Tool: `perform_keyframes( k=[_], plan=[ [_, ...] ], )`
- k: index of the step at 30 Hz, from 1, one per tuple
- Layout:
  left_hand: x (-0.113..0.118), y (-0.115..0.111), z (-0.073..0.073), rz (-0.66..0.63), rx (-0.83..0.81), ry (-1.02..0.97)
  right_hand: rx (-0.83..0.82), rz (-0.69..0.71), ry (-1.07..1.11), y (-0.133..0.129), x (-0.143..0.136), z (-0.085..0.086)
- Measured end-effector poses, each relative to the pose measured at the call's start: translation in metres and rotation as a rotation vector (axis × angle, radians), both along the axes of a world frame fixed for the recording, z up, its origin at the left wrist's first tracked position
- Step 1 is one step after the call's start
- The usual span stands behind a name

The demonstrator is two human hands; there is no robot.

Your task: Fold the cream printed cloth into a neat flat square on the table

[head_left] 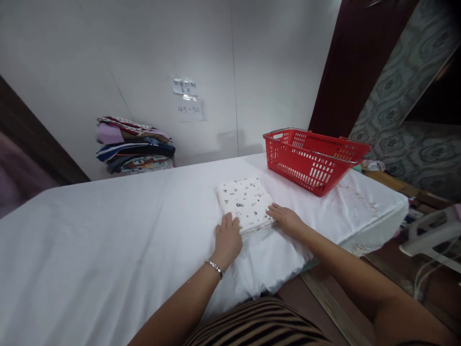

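In the view from the head, two bare hands rest on a folded white cloth [247, 199] with a small scattered print, lying near the front edge of a table spread with a white cover [108, 259]. The left hand [229, 240], a silver bracelet [215, 269] at its wrist, lays its fingers at the cloth's near left corner, extended, slightly bent and a little apart, touching rather than clenched. The right hand [289, 222] reaches in from the other side, its fingers outstretched and close together, tips on the near right edge; neither hand curls into a fist, and the thumbs' hold cannot be made out. Just beyond the cloth, to the right, stands a red plastic basket [297, 166], its metal handles folded down on the rim. A stack of folded fabrics [137, 149] sits at the far left against a pale wall [144, 53], near a paper sign [190, 110] marked "45-50." A striped garment [259, 327] shows below, between the arms.
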State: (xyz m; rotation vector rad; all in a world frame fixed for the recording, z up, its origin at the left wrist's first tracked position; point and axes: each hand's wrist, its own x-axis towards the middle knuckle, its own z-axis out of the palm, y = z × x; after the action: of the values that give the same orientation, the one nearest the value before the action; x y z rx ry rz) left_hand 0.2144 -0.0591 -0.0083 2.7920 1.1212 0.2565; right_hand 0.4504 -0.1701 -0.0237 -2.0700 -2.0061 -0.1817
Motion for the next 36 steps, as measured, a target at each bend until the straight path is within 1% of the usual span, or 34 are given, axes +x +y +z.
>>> perform_keyframes(
  k=[3,5,7,9,10,12,13,15,17,19,21,23,24,26,28,30,31,32,34,36],
  plan=[
    [-0.004,0.001,0.003,-0.016,-0.014,0.018,-0.039,-0.002,-0.003,0.000,-0.002,0.003],
    [-0.008,0.003,0.008,-0.034,-0.060,0.020,-0.087,-0.006,-0.008,-0.002,-0.003,0.006],
    [-0.011,0.006,0.016,-0.051,-0.145,0.028,-0.155,-0.006,-0.006,-0.004,-0.005,0.011],
    [-0.010,0.011,0.027,-0.070,-0.217,0.020,-0.227,0.002,0.027,-0.003,-0.007,0.021],
    [-0.007,0.014,0.032,-0.085,-0.225,0.001,-0.254,0.011,0.062,-0.001,-0.008,0.028],
    [0.001,0.021,0.039,-0.135,-0.168,-0.058,-0.267,0.034,0.157,0.009,-0.012,0.042],
    [0.007,0.025,0.039,-0.164,-0.123,-0.083,-0.249,0.041,0.202,0.017,-0.015,0.048],
    [0.018,0.032,0.034,-0.208,-0.070,-0.087,-0.181,0.039,0.246,0.039,-0.019,0.056],
    [0.026,0.038,0.022,-0.205,-0.092,-0.041,-0.133,0.003,0.218,0.062,-0.020,0.055],
    [0.030,0.041,0.008,-0.184,-0.125,-0.009,-0.155,-0.055,0.162,0.081,-0.016,0.045],
    [0.030,0.041,-0.002,-0.178,-0.129,-0.010,-0.206,-0.098,0.117,0.092,-0.011,0.031],
    [0.028,0.040,-0.007,-0.179,-0.130,-0.017,-0.239,-0.113,0.087,0.095,-0.006,0.020],
    [0.027,0.040,-0.007,-0.175,-0.136,-0.018,-0.248,-0.115,0.078,0.095,-0.004,0.017],
    [0.027,0.039,-0.005,-0.165,-0.161,-0.013,-0.263,-0.120,0.078,0.095,-0.002,0.017],
    [0.029,0.042,0.000,-0.158,-0.220,-0.002,-0.267,-0.123,0.089,0.100,-0.002,0.023],
    [0.034,0.049,0.008,-0.135,-0.288,-0.001,-0.240,-0.128,0.093,0.112,0.000,0.031],
    [0.037,0.055,0.012,-0.115,-0.293,-0.018,-0.224,-0.132,0.091,0.121,0.002,0.034],
    [0.039,0.062,0.015,-0.095,-0.269,-0.047,-0.211,-0.137,0.088,0.130,0.004,0.036],
    [0.045,0.078,0.018,-0.065,-0.162,-0.099,-0.212,-0.154,0.087,0.148,0.009,0.036],
    [0.048,0.093,0.014,-0.054,-0.096,-0.100,-0.242,-0.173,0.099,0.162,0.014,0.032]
  ],
)
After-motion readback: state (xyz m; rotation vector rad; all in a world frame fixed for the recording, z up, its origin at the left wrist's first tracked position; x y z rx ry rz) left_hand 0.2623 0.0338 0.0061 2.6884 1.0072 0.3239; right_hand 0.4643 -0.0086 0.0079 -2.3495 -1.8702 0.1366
